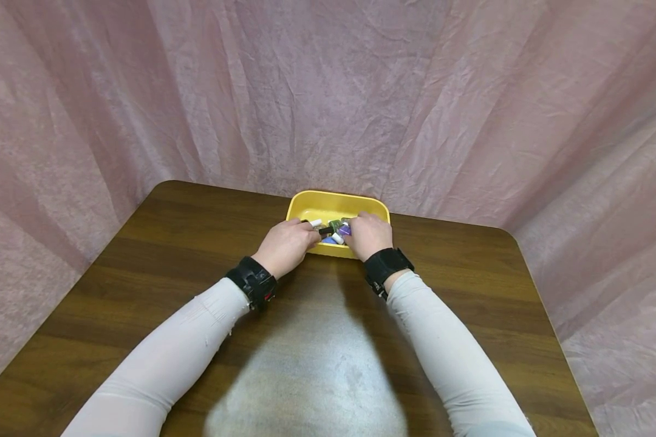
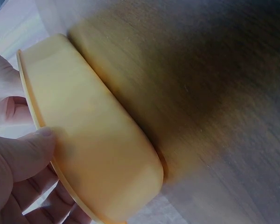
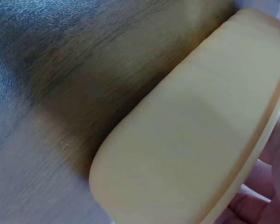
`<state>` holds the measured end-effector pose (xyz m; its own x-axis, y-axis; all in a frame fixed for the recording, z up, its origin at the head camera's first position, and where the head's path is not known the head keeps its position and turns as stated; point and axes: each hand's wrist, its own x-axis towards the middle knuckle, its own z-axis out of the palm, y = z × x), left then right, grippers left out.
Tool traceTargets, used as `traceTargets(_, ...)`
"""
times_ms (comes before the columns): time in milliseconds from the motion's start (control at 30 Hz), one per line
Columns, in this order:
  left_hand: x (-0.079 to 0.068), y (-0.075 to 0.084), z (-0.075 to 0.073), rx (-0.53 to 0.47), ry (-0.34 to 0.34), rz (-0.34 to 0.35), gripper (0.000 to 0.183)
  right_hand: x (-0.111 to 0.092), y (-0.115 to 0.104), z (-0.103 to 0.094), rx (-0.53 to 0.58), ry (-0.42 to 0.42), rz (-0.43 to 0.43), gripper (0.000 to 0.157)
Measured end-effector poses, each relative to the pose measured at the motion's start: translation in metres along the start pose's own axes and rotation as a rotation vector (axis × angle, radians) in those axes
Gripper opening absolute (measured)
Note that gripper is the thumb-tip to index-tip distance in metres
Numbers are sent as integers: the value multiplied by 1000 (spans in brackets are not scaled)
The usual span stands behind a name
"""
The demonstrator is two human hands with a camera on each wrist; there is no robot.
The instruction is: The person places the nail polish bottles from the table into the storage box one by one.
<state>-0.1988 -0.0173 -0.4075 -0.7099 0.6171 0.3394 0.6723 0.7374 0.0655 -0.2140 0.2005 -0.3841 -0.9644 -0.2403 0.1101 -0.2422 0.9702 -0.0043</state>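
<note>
A yellow bin [image 1: 339, 195] stands at the table's far edge, holding several small capped bottles that look like nail polish. My left hand [image 1: 288, 244] reaches over its front left corner. In the left wrist view its thumb [image 2: 35, 144] overlaps the rim, and the other fingers show beyond it. A white cap [image 1: 316, 223] and a black cap [image 1: 326, 230] lie by these fingers. My right hand [image 1: 369, 235] dips into the right side, beside a purple bottle [image 1: 345, 230]; whether it grips that bottle is unclear. The bin's wall [image 3: 186, 135] hides part of the right fingers.
The bin rests on a brown wooden table [image 1: 197, 224] with rounded far corners. A pink curtain [image 1: 328, 91] hangs close behind and along the sides. Glare [image 1: 311, 382] covers the table's near middle, between my forearms.
</note>
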Motion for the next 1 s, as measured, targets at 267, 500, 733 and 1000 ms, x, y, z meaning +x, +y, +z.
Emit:
traceTargets(267, 0, 0, 2, 0, 9, 9, 6, 0, -1, -3, -17, -33, 2, 24)
traceTargets(500, -1, 0, 0, -2, 6, -1, 9, -2, -2, -3, -2, -19, -15, 22)
traceTargets(733, 1, -1, 0, 7, -2, 9, 12, -16, 4, -7, 53, 55, -27, 25)
traceTargets(1000, 2, -1, -3, 1, -16, -1, 16, -42, 17, -10, 94, 222, -75, 24)
